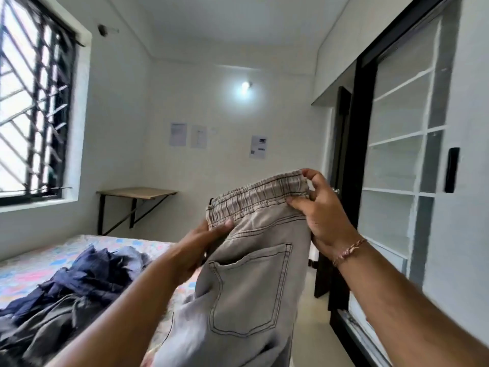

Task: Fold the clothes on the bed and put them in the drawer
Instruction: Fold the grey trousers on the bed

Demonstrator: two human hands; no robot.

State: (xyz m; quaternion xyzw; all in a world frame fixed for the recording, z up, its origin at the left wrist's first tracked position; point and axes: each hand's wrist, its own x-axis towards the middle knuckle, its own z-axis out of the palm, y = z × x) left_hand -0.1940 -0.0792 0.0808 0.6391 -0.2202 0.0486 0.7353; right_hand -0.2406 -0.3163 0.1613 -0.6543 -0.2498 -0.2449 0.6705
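Observation:
Grey-beige trousers [248, 274] with an elastic waistband and a stitched back pocket hang in the air in front of me. My left hand [203, 242] grips the left end of the waistband. At the right end, my right hand [320, 210] pinches the waistband between thumb and fingers. The legs drop out of view at the bottom. A heap of dark blue and olive clothes [66, 284] lies on the bed [34, 266] at the lower left.
An open wardrobe with white shelves [402, 144] and a dark sliding-door frame [357, 154] stands to the right. A small wall-mounted table [137, 193] sits past the bed, under a barred window [34, 102]. Pale floor [312, 329] runs between bed and wardrobe.

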